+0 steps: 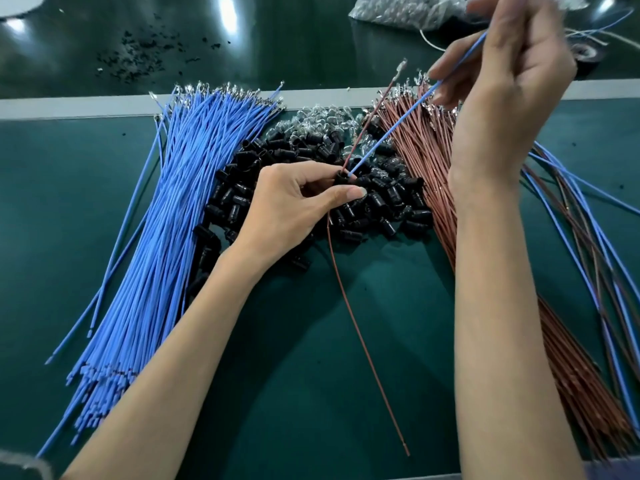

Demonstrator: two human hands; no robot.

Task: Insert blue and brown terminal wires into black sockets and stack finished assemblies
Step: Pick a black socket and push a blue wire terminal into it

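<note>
Two grips above the table (311,341): left hand (294,199) around a black socket (342,177), right hand (502,98) around a blue wire (391,133).

Left hand (298,199): down low, thumb and curled fingers pinch a black socket (343,178).
Right hand (509,84): up high, fingers pinch a blue wire (391,133).
Left arm (194,341): bare, slants in.
Right arm (495,306): bare, nearly straight up.

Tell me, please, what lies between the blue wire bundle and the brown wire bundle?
In the head view, a heap of black sockets lies there, clear glass bulbs at its far edge; the left hand holds one socket over it.
</note>
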